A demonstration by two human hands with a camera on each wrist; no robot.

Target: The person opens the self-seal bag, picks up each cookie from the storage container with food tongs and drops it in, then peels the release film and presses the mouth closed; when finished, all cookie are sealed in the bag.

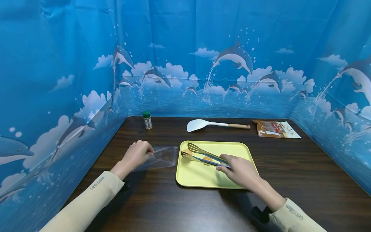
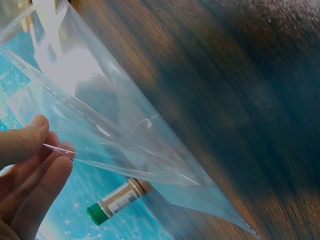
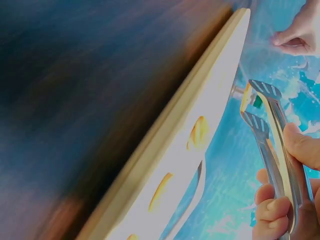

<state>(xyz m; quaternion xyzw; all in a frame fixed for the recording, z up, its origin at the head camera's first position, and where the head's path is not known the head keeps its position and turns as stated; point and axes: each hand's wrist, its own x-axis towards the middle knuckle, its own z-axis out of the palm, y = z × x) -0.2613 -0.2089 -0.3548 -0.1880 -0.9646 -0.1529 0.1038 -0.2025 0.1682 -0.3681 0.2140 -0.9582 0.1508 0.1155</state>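
My left hand (image 1: 137,157) pinches the edge of a clear plastic bag (image 1: 166,159) between thumb and fingers; in the left wrist view the bag (image 2: 107,112) hangs slanted, its film spread out from the fingertips. My right hand (image 1: 242,170) grips metal tongs (image 1: 213,156) over a yellow tray (image 1: 236,147). A round, flat, orange-tan piece (image 1: 187,152) lies between the tongs' slotted tips, seen edge-on and raised in the right wrist view. More yellow-orange pieces (image 3: 198,132) rest on the tray, partly hidden by the tongs in the head view.
A green-capped spice jar (image 1: 147,120) stands at the back left of the dark wooden table (image 1: 197,211). Behind the tray lie a white spatula (image 1: 197,125) with a wooden handle and a brown food packet (image 1: 271,129). Blue dolphin-print curtains (image 1: 174,32) enclose the table.
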